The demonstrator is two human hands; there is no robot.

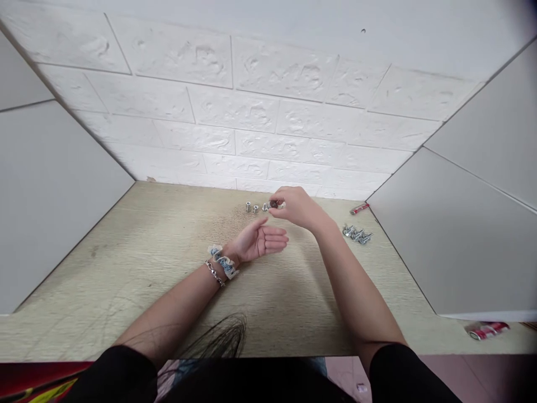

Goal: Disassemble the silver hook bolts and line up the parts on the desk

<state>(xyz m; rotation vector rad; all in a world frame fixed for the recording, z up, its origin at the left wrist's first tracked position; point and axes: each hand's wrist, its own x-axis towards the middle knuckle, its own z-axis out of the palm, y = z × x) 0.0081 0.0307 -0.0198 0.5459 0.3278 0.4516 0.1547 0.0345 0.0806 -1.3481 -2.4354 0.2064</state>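
Observation:
My right hand point(296, 207) is reached out over the far part of the wooden table point(146, 268), fingers pinched on a small dark metal fitting point(274, 204). Just left of it stand two small threaded metal inserts point(251, 207) and another small silver piece point(265, 207). My left hand point(260, 242) lies nearer to me, palm up, fingers stretched out and holding nothing. Bracelets point(221, 263) ring its wrist.
A small pile of silver bolts point(357, 234) lies at the right, near the grey side panel point(461, 240). A red cylinder point(359, 209) lies behind the pile. A red can point(486, 329) lies at the lower right. White brick wall point(260, 112) closes the back.

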